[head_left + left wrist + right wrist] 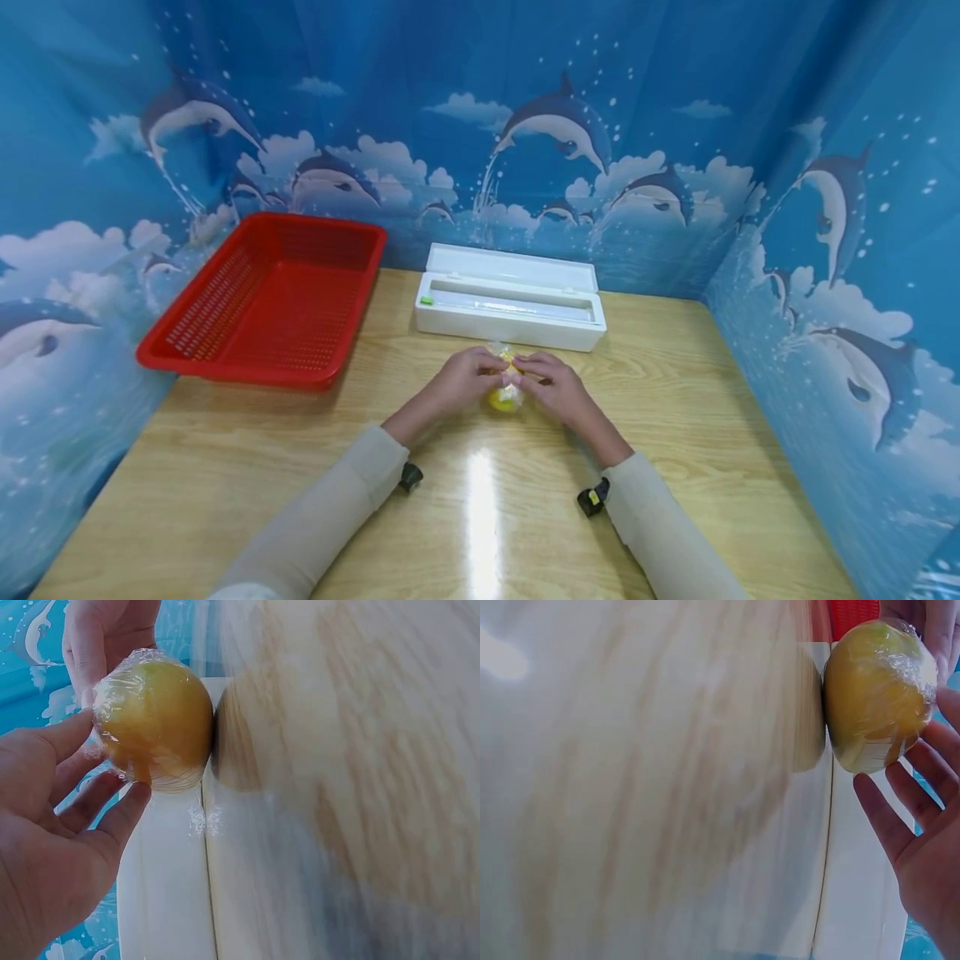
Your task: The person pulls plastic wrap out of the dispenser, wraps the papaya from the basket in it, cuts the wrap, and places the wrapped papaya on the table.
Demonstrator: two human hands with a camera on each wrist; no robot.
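Note:
A yellow fruit [504, 402] wrapped in clear plastic film sits on the table in front of the white box. The left wrist view shows the fruit [169, 724] as round and yellow-orange with a greenish patch, its film creased and shiny. My left hand [471, 379] holds the wrapped fruit from the left, fingertips on the film. From the other side my right hand [553, 385] holds it too, and the right wrist view shows its fingertips [866, 784] at the fruit's lower edge. Both thumbs meet near the fruit's middle in the head view.
Just behind the hands stands a long white box [510, 325], lid raised, with a roll inside and a green piece [426, 300] at its left end. A red plastic basket [288, 308] stands at the back left. Dolphin-print curtains [465, 83] enclose the wooden table [675, 400].

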